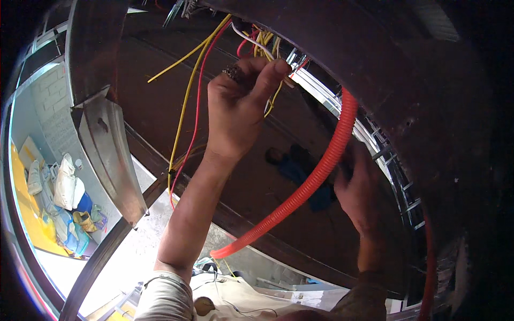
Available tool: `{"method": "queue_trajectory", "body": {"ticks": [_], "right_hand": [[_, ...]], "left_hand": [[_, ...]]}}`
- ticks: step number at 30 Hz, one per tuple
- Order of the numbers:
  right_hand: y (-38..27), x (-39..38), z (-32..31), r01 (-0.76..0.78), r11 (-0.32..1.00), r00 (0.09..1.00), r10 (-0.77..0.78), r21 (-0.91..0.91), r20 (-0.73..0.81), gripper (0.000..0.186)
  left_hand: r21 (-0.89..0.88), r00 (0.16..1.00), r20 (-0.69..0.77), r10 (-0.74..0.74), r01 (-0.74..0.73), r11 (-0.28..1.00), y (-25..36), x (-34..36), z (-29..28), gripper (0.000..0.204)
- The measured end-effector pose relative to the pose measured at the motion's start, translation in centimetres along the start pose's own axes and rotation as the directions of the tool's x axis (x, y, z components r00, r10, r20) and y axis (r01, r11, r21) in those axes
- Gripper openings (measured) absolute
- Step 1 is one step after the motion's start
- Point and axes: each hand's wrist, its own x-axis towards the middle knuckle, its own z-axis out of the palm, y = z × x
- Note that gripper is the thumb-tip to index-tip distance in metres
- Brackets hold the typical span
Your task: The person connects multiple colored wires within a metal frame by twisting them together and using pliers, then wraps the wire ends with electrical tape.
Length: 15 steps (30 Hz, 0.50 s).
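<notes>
Got the left hand (235,112) up near the top middle, thumb and finger pinched together on the white wire (256,44). Can see it curve down from the dark beam (342,37) and run right into the fingertips. Wearing a chunky dark ring (233,72) on that hand too, lol.

Can't say as much for the right hand (356,192): sitting off to the right in deep shade, kinda blurry, just beside the fat orange hose (308,191). Can't tell from here if gripping anything or just hanging loose, and can't make out any contact with the hose either.

Got a whole bunch of wires dangling from the same spot at the top. Counting one yellow wire (176,62) poking out left with a free end, plus a red wire (198,101) dropping way down left of the wrist, close to another yellow one. Seeing more red and yellow bits bunched up right above the fingers.

Check out the orange hose again: bending from the upper right down to lower middle, ribbed all along, passing between the two forearms. Also spotting a bent metal piece (110,155) over on the left, and past that a messy pile of bags and cloths (64,203), with a white bag (65,182) near the top.
</notes>
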Motion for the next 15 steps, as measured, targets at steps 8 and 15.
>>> {"method": "queue_trajectory", "body": {"ticks": [8,15], "right_hand": [[-2.1,1.2,-1.5,-0.063,0.954,0.954,-0.028,0.292,0.298,0.025],[-1.8,1.5,0.2,-0.436,0.408,0.795,-0.242,0.802,0.555,0.024]], "left_hand": [[-0.231,0.979,0.107,-0.171,0.192,0.954,1.7,1.1,-0.9,0.026],[-0.289,0.954,0.017,-0.3,0.292,0.912,2.4,1.4,0.0,0.023]]}}
